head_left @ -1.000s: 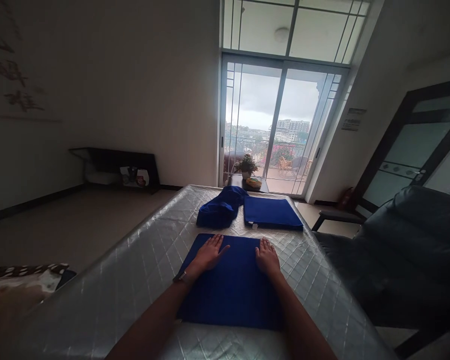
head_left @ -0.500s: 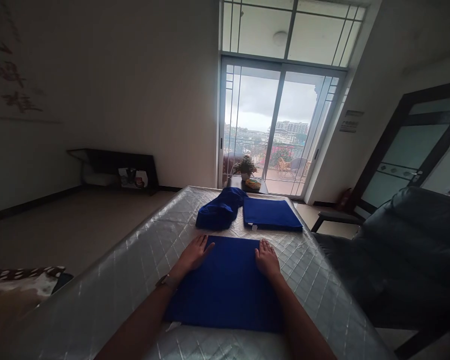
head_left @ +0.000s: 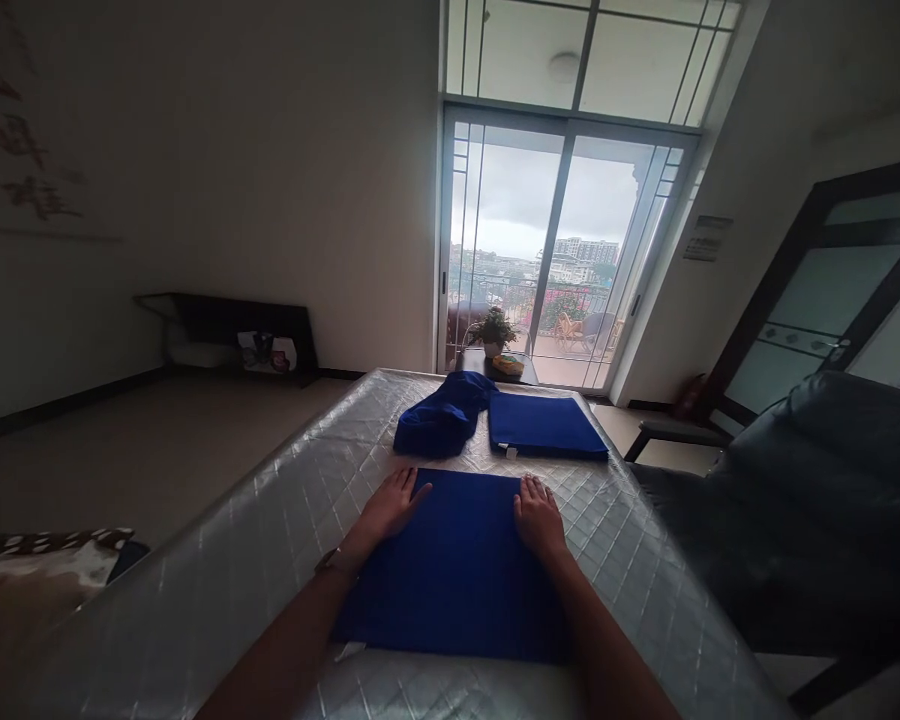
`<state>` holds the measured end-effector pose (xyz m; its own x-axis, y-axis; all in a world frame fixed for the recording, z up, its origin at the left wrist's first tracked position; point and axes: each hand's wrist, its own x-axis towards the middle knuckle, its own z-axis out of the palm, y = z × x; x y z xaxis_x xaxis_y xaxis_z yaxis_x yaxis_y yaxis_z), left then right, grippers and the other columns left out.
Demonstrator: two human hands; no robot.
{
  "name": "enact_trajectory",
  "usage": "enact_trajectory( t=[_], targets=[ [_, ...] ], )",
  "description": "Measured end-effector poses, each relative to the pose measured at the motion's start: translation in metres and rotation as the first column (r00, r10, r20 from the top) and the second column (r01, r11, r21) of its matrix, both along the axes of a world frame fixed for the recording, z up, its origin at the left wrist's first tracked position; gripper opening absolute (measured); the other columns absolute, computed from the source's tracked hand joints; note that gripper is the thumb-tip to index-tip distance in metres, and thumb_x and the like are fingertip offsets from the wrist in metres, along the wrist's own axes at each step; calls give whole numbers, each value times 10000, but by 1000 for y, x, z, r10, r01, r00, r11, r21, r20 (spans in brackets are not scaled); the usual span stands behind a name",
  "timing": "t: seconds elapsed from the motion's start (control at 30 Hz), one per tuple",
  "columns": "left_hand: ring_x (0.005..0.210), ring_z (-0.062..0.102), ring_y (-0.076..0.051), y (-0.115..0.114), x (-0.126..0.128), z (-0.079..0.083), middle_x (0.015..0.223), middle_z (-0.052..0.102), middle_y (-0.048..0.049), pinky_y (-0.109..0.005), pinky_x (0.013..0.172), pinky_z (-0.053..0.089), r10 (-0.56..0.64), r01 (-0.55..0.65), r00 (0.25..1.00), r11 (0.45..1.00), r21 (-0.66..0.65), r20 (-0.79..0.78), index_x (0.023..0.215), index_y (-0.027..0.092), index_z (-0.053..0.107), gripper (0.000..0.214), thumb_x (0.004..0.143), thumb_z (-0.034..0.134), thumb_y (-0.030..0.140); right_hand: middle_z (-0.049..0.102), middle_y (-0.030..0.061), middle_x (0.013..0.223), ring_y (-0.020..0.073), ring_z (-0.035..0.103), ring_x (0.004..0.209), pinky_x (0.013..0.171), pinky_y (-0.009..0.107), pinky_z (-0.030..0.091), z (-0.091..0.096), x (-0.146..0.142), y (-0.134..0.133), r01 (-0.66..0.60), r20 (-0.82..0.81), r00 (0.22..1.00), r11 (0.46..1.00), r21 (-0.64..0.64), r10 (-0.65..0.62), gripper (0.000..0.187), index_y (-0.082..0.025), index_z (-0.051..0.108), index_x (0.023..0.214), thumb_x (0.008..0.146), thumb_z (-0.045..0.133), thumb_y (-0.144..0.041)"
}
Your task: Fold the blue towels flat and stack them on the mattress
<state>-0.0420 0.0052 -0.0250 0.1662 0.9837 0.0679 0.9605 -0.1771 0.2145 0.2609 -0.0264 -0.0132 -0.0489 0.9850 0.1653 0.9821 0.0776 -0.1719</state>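
Observation:
A flat blue folded cloth point(head_left: 457, 570) lies in front of me on a silvery quilted surface point(head_left: 270, 540). My left hand point(head_left: 392, 503) rests at its far left corner, fingers stretched out and thumb on the cloth. At the far right corner lies my right hand point(head_left: 538, 512), palm down with its fingers extended. Neither hand grasps anything. A small white tag sticks out at the cloth's near left corner. Beyond it sit a neatly folded blue stack point(head_left: 547, 425) with a white tag and, to the left of that, a crumpled blue cloth point(head_left: 442, 415).
A dark leather chair point(head_left: 817, 500) stands close on the right. Past the far edge is a small table with a potted plant point(head_left: 493, 330), before a sliding glass door point(head_left: 510, 210). A low black bench point(head_left: 247, 330) is by the left wall; a spotted cloth point(head_left: 52, 543) is at lower left.
The view has shifted very slightly. Both hands stay in nearly the same place at the cloth's far corners, and the cloths lie as before.

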Motion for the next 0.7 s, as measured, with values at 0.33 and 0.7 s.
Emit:
enact_trajectory(
  t=[0.33,0.7],
  targets=[
    [1473,210,-248,3,1,-4,1576,270,-168,-374,1190,158,18,-17,1000,1000,9,-8,1495,57,292,849,933,117,669,207,84,1591,176,116,1476,1181,349,92,-3,1,-10,-6,9,1000,995,-97,7,617,-57,242,1516,988,178,-371],
    [1454,264,-295,-4,1,-2,1549,317,-201,-432,1186,191,62,-61,998,996,65,-9,1482,36,315,874,921,144,684,152,86,1602,193,94,1479,1185,362,83,-9,2,-5,12,-9,1000,987,-162,-14,644,-50,198,1523,987,169,-404]
  ],
)
